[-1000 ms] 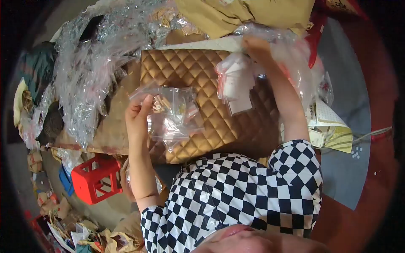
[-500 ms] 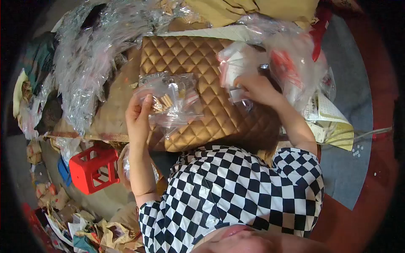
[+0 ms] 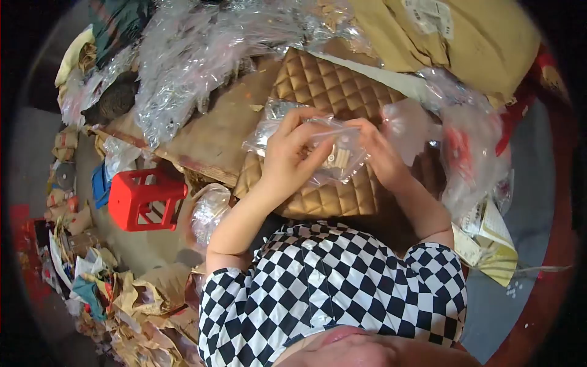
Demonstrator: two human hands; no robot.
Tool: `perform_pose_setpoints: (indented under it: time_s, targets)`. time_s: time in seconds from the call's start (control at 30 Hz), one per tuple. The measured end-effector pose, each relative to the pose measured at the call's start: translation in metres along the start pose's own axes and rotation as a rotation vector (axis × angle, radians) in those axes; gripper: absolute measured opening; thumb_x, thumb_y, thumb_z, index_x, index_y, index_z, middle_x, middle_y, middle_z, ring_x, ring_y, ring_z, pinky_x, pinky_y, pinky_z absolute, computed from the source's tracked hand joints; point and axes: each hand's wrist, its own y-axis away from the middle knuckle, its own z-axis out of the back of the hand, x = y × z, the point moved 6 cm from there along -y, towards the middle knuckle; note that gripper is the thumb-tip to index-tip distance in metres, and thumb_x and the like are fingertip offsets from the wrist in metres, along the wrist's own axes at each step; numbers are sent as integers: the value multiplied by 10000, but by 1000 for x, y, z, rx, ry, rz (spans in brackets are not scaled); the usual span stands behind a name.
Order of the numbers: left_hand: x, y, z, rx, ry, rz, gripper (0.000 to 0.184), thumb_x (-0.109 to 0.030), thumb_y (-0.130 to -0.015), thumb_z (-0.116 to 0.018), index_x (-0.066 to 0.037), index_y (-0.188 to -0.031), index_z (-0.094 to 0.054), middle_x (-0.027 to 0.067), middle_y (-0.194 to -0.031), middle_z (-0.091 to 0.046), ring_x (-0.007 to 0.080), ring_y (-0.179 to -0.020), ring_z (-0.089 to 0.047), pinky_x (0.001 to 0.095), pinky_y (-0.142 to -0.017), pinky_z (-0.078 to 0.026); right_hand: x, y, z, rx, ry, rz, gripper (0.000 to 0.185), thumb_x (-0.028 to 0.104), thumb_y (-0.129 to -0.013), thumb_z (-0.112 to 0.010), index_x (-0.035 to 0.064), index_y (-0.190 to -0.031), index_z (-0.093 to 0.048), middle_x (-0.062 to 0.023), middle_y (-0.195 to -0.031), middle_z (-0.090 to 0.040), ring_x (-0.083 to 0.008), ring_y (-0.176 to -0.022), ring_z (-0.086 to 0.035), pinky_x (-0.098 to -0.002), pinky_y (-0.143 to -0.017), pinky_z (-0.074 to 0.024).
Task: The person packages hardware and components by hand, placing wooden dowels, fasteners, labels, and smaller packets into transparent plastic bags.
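Observation:
A clear zip bag (image 3: 351, 169) with small tan wooden dowels in it is held over the brown quilted mat (image 3: 339, 205). My left hand (image 3: 292, 153) grips the bag's left side, thumb and fingers curled on the plastic. At the top right edge, the fingers of my right hand (image 3: 382, 156) are pinched on the same bag. More clear plastic bags (image 3: 260, 136) lie just left of my left hand. To the right of my right hand, flat clear bags (image 3: 411, 125) rest on the mat.
A large heap of clear plastic (image 3: 202, 55) covers the far left of the brown work surface. On the right sits a bulky clear bag with red printing (image 3: 461, 147). A red stool (image 3: 143, 199) stands on the lower left floor, near crumpled brown paper (image 3: 153, 300).
My right hand has left the flat bags on the right and come over to the dowel bag, taking hold of its edge. My view has shifted and turned.

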Motion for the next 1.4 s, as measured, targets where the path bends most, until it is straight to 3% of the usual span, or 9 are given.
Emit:
perform_pose_setpoints:
  time_s: [0.13, 0.2, 0.33, 0.43, 0.53, 0.6, 0.87, 0.93, 1.4]
  targets:
    - [17, -14, -4, 50, -101, -40, 245, -116, -816, -725, -43, -1023, -615, 128, -1002, -614, 289, -693, -650, 361, -573, -511, -30, -15, 8, 123, 218, -46, 399, 82, -977, -560, 30, -1344, -414, -56, -1212, -536, -124, -1060, -555, -249, -897, -443]
    - [33, -33, -1, 137, -120, 53, 268, -146, -843, -703, -51, -1069, -593, 148, -986, -609, 324, -807, -643, 399, -668, -512, -39, -16, 28, 57, 296, -80, 423, 64, -954, -583, 18, -1345, -426, -82, -1276, -518, -145, -1121, -548, -263, -909, -452]
    - [103, -114, 28, -48, -664, -281, 323, -91, -831, -630, -61, -1148, -577, 171, -1065, -626, 375, -1029, -575, 451, -864, -471, -11, 0, 66, -275, 669, -87, 402, -17, -892, -571, 5, -1287, -498, -121, -1339, -525, -154, -1172, -535, -279, -962, -447]
    - [170, -181, 40, -122, -897, -394, 378, -69, -809, -575, -63, -1187, -575, 170, -1080, -625, 360, -1063, -572, 446, -895, -472, -39, 17, 108, -427, 388, 58, 455, -11, -867, -573, 37, -1316, -512, -92, -1034, -678, -163, -902, -623, -299, -824, -491]
    - [217, -228, 40, -141, -1201, -517, 232, -57, -741, -624, -40, -971, -647, 135, -1003, -641, 348, -965, -600, 467, -820, -487, -55, 34, 121, -421, 539, -72, 403, -41, -845, -579, 5, -1245, -589, -85, -1086, -671, -164, -930, -632, -294, -843, -494]
    - [272, -256, 42, -5, -1310, -256, 143, -70, -740, -614, -65, -875, -660, 137, -940, -643, 333, -912, -612, 450, -759, -500, -53, 38, 120, -475, 506, -93, 321, -56, -828, -599, -8, -1141, -649, -62, -1082, -669, -148, -981, -627, -282, -865, -494]
    - [185, -231, 65, -30, -879, -198, 66, -84, -779, -598, -82, -834, -634, 123, -882, -640, 325, -853, -617, 428, -724, -494, -40, 32, 154, -546, 479, -70, 318, -4, -872, -606, 17, -1189, -610, -39, -1033, -662, -125, -968, -607, -281, -866, -479]
    - [141, -211, 52, 9, -771, -464, 95, -80, -780, -592, -72, -864, -634, 122, -855, -625, 316, -856, -607, 416, -723, -486, -35, 26, 148, -502, 483, -24, 344, 60, -893, -603, 17, -1235, -592, -28, -1051, -640, -113, -952, -587, -258, -859, -467]
    - [45, -73, 16, 207, -904, -743, 406, -146, -716, -606, -119, -1118, -647, 25, -838, -527, 211, -776, -542, 351, -632, -476, -7, 14, 162, -594, 545, 186, 319, 25, -873, -581, 53, -1189, -616, -4, -1008, -637, -97, -870, -583, -260, -752, -489]
